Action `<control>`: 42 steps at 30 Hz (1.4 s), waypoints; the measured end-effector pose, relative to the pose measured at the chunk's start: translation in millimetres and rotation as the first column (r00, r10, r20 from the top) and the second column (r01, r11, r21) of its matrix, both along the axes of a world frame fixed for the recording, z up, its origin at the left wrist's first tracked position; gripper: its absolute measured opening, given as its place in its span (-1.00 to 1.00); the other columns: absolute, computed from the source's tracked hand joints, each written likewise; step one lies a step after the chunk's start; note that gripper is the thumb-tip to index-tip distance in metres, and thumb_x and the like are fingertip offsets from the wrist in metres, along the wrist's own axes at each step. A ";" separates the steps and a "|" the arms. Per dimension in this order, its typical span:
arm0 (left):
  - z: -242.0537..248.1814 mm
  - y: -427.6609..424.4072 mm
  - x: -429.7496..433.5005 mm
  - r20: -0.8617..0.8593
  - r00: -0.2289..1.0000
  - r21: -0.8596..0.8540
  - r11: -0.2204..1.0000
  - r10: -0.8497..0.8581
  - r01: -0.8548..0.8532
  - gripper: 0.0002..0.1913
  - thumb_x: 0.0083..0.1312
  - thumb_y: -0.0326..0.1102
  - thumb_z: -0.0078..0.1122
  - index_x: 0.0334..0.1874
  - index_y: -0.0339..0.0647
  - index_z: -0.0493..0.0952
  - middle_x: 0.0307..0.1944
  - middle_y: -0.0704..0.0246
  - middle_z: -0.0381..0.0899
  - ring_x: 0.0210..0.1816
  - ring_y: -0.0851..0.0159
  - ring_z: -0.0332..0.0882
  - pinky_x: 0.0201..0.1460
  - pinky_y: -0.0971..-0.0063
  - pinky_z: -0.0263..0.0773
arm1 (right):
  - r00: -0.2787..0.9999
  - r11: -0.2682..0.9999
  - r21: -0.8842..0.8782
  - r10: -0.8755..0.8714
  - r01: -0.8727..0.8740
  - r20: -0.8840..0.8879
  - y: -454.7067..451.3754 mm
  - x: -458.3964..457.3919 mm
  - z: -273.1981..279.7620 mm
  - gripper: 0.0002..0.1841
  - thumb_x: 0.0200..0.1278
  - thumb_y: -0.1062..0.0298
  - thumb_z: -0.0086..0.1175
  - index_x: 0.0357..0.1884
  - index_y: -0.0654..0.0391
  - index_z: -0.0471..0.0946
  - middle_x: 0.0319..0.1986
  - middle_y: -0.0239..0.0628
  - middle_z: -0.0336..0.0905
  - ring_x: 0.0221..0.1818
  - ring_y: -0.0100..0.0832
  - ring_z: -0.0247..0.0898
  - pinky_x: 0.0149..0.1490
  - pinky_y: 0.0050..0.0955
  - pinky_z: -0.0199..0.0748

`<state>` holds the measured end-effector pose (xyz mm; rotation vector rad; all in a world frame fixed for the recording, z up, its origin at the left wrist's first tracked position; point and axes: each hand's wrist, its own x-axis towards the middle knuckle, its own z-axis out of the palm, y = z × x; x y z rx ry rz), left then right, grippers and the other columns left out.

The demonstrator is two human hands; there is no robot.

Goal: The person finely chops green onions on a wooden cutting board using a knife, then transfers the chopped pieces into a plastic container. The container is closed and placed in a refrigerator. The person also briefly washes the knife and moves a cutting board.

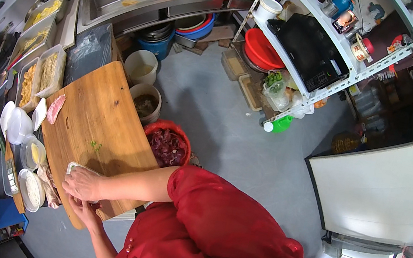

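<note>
My right hand [83, 183] lies over a small pale-rimmed container [72, 166] at the near end of the wooden cutting board [111, 113], its fingers around it and hiding most of it. Just below, my left hand [85, 210] touches the container's other side with its fingers. What the container holds cannot be seen. Chopped green herbs [96, 146] lie in a small heap on the board. A piece of pink raw meat [55, 108] rests near its left edge. A longer raw meat piece [48, 185] lies beside the board.
Along the board's left stand tubs [19, 126], a bowl of white paste [31, 190] and a long wooden-handled tool [10, 170]. Trays of cut food [49, 70] stand farther up. Buckets [145, 102] and a red basin of dark red pieces [167, 145] stand on the floor beside the board.
</note>
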<state>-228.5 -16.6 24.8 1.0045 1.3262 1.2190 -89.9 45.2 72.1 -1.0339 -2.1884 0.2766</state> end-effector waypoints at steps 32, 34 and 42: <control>31.4 -12.1 22.5 -0.049 0.962 -0.151 0.950 0.268 -0.273 -0.52 0.41 -0.37 0.15 0.34 -0.27 0.30 -0.47 0.54 0.41 -0.52 0.55 0.45 -0.68 0.67 0.42 | 0.903 0.981 -0.060 -0.143 0.182 0.406 67.4 113.2 -57.9 -0.49 0.27 -0.20 0.16 -0.28 0.12 0.43 -0.40 -0.12 0.57 -0.41 -0.17 0.62 -0.35 -0.21 0.58; 31.3 -12.9 22.7 -0.059 0.964 -0.135 0.955 0.258 -0.264 -0.51 0.41 -0.36 0.15 0.35 -0.27 0.30 -0.46 0.53 0.42 -0.52 0.54 0.45 -0.67 0.66 0.43 | 0.869 0.979 -0.070 -0.134 0.190 0.477 78.8 104.3 -63.3 -0.51 0.31 -0.21 0.12 -0.31 0.10 0.41 -0.46 -0.12 0.59 -0.44 -0.18 0.63 -0.37 -0.21 0.58; 27.9 -9.7 32.5 -0.031 0.966 -0.114 0.959 0.257 -0.259 -0.52 0.42 -0.36 0.14 0.34 -0.22 0.25 -0.43 0.48 0.46 -0.53 0.52 0.47 -0.67 0.65 0.42 | 0.846 0.996 -0.038 -0.048 0.081 0.531 102.7 93.7 -85.8 -0.67 0.51 0.05 -0.11 -0.34 0.08 0.41 -0.57 -0.17 0.62 -0.50 -0.19 0.64 -0.38 -0.21 0.57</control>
